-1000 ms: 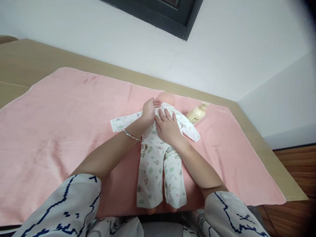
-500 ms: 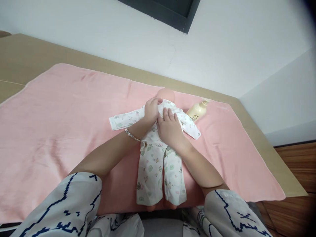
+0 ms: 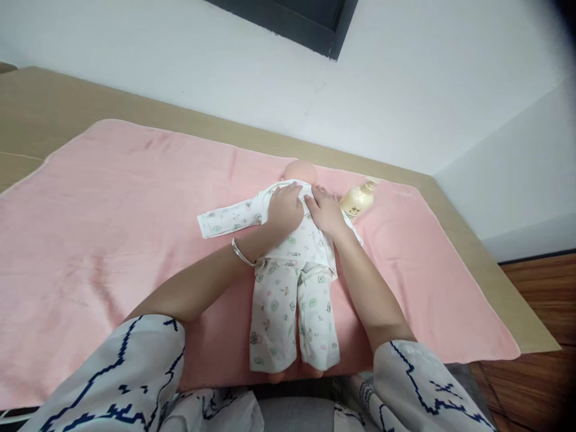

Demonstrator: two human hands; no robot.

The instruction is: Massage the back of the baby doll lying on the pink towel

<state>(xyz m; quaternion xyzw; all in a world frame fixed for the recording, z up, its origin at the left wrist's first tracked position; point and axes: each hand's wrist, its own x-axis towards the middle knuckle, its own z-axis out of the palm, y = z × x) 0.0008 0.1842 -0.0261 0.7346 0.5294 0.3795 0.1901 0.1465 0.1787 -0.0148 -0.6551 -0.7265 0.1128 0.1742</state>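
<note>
A baby doll (image 3: pixel 300 171) lies on its back on a pink towel (image 3: pixel 112 210), dressed in a white printed top (image 3: pixel 306 243) and matching trousers (image 3: pixel 292 312). My left hand (image 3: pixel 284 207), with a silver bangle on the wrist, rests palm down on the doll's left chest near the collar, fingers together. My right hand (image 3: pixel 327 211) lies flat on the doll's right shoulder, fingers stretched out over the fabric. The doll's empty left sleeve (image 3: pixel 225 219) stretches out to the left. The right sleeve is mostly hidden by my right hand and forearm.
A cream lotion bottle (image 3: pixel 357 201) lies on the towel just right of the doll's head. The towel covers a tan table (image 3: pixel 477 252) that ends at the right, with wooden floor (image 3: pixel 540 300) beyond. A white wall and a dark window frame stand behind.
Both hands have spread apart on the doll's chest: the right hand slid from the middle of the chest up to the right shoulder, the left opened flatter by the collar.
</note>
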